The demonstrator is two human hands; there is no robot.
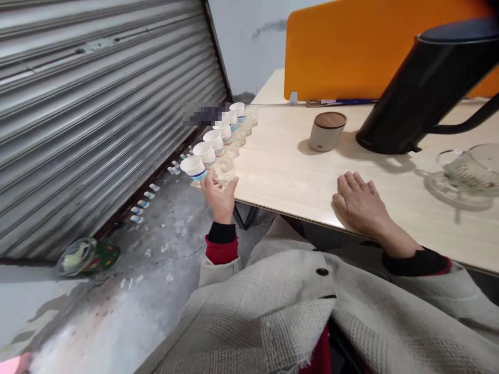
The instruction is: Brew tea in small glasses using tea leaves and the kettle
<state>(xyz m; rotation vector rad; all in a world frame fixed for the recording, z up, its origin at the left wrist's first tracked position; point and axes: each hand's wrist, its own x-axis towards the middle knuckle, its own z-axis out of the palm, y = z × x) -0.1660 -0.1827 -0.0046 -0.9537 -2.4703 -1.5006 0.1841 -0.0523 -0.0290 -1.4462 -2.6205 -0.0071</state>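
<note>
My left hand is at the table's left front corner, with thumb and fingers curved around a small clear glass cup. Its fingertips are close beside the nearest paper cup, which is white with blue bands; whether they touch it I cannot tell. Several more such paper cups run back along the left edge, and a row of clear glass cups stands just right of them. Palm down near the front edge, my right hand lies flat on the tabletop, holding nothing.
A lidded grey canister and a black kettle stand on the wooden table. To the right, a glass cup sits on a glass saucer. An orange divider rises behind. A bin is on the floor by the shutter.
</note>
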